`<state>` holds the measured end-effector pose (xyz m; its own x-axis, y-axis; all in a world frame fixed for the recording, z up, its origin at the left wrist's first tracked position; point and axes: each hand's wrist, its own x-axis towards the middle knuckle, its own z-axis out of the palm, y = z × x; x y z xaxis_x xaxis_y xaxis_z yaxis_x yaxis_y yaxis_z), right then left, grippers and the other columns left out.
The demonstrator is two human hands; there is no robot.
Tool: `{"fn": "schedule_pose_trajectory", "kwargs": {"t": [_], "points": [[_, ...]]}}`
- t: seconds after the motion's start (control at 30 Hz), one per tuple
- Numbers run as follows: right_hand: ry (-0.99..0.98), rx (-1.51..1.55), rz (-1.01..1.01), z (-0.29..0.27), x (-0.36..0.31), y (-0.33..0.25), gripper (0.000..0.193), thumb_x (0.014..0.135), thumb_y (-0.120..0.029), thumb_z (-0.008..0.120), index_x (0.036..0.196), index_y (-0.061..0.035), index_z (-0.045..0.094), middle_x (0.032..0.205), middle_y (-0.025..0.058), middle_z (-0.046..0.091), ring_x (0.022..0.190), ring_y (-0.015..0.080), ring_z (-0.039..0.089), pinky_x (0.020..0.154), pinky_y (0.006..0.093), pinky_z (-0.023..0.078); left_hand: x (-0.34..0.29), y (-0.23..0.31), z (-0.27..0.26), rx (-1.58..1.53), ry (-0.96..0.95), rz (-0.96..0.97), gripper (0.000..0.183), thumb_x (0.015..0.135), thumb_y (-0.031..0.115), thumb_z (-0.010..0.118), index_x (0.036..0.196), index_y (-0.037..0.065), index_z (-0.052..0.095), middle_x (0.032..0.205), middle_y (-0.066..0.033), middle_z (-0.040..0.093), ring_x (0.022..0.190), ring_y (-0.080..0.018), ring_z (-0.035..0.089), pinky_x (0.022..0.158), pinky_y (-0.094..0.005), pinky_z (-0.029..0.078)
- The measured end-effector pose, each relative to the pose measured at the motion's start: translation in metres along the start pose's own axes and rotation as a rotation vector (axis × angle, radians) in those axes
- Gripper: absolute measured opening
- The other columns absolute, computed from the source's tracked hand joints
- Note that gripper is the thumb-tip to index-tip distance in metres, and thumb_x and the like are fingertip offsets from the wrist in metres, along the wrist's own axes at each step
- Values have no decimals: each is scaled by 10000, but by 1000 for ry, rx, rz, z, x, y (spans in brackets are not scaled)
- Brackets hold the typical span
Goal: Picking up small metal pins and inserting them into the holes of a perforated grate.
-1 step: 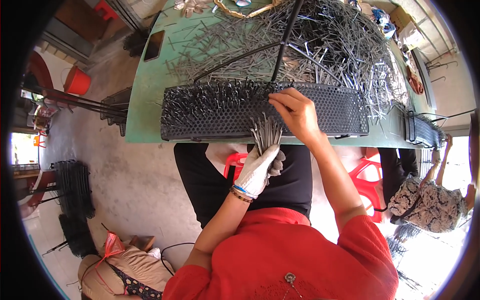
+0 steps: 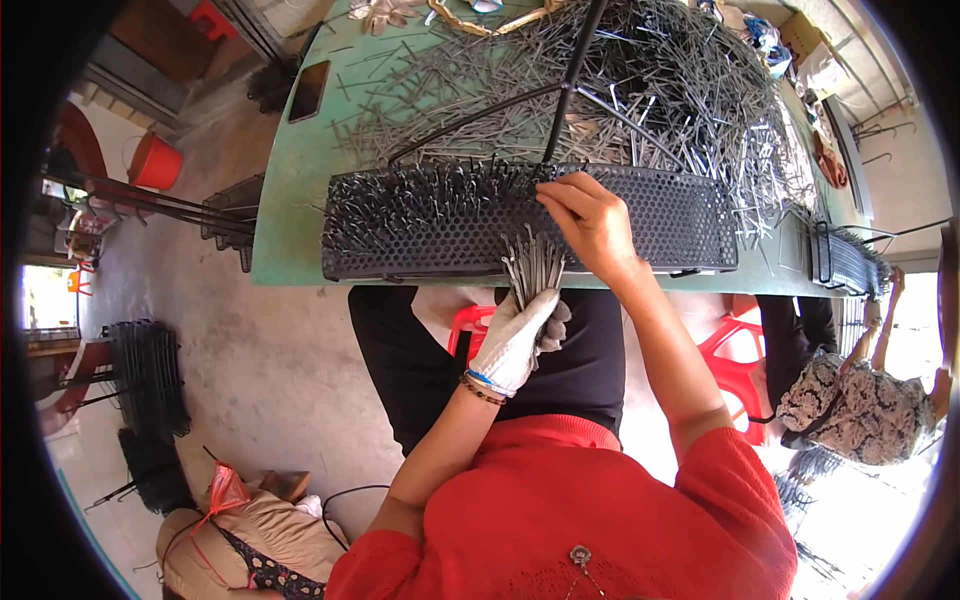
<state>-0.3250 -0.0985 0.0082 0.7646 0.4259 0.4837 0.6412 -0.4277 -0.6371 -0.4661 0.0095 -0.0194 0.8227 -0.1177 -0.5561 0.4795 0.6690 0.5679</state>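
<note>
— What is nearest to the person?

— The left hand (image 2: 515, 340), in a white work glove, is clenched around a bundle of thin metal pins (image 2: 533, 268); the pins fan upward out of the top of the fist.

— And just beyond those fingers?

— The tips of the pins reach the near edge of a long black perforated rack (image 2: 680, 215), which lies along the front of the green table (image 2: 290, 225). The bare right hand (image 2: 590, 215) rests on the rack, just above and to the right of the gloved fist, fingers pinched together at the rack's far rim (whether a pin sits between the fingertips I cannot tell).

— What is on the rack?

— To the left of the right fingers the holes are packed with upright pins; to their right the mesh is mostly bare.

— Farther out?

— Beyond the fingertips a large heap of loose pins (image 2: 660, 90) covers the table, with black rods (image 2: 570, 80) lying across it. A dark phone (image 2: 308, 90) lies far to the left of it
</note>
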Motion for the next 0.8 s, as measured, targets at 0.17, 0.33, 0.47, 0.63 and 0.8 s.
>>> {"fn": "schedule_pose_trajectory", "kwargs": {"t": [0.17,0.33,0.47,0.63,0.8], "points": [[47,-53,-59,11,11,2,131,823,-78,680,949,-40,680,845,102,642,705,302,646,609,366,524,-3,0,-2,-10,-11,1,153,957,209,570,954,55,568,791,-37,621,599,-76,572,505,-206,469],[9,97,197,-9,-3,-4,200,836,-138,716,986,-8,690,784,74,659,614,127,580,542,278,455,-4,1,-4,14,-30,-5,157,961,206,560,958,49,572,798,-37,618,616,-80,574,510,-206,467],[-166,219,472,-25,-16,-10,267,872,-228,701,1000,6,697,683,30,618,558,43,489,483,205,387,-3,1,-1,20,-72,16,157,956,208,569,982,54,576,808,-33,624,625,-77,584,507,-200,470],[-308,480,655,-27,-22,-5,246,879,-201,690,985,21,701,682,8,620,527,43,475,470,201,377,-3,0,3,34,-82,24,172,948,209,582,1022,54,576,829,-36,637,630,-71,595,512,-189,482],[-330,552,730,-27,-23,0,219,862,-170,706,956,27,703,695,6,626,531,46,476,475,200,383,-5,-2,-1,111,-107,30,197,950,219,578,1052,51,562,834,-38,638,620,-71,593,512,-186,487]]}}
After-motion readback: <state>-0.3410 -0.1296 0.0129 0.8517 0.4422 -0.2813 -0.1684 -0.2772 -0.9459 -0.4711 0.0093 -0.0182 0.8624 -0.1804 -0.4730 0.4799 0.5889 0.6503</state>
